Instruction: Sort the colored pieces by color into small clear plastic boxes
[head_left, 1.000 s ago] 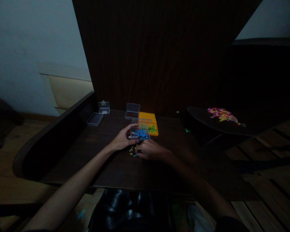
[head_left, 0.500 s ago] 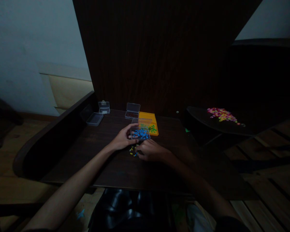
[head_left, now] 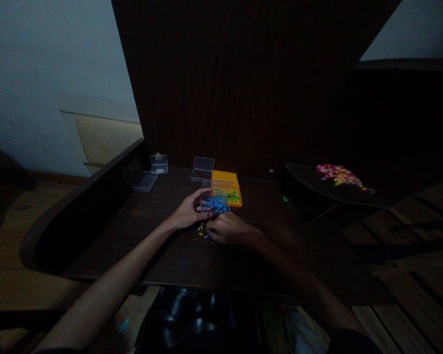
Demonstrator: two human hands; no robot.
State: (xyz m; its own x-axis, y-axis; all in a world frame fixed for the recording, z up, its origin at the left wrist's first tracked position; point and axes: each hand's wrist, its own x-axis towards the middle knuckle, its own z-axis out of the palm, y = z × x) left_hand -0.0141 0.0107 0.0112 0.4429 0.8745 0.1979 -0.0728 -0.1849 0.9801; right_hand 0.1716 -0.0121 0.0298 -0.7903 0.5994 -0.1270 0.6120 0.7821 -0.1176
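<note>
Right fingers (head_left: 212, 229) shifted slightly, beside yellow pieces (head_left: 201, 234) (clear box (head_left: 229, 204) beyond).

Left grip (head_left: 187, 212) curled, right grip (head_left: 226, 228) palm-down, forearms (head_left: 129, 268) angled inward

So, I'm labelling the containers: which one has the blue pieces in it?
The clear box in the left hand. No other container shows blue; the orange container just beyond it holds green pieces.
</note>
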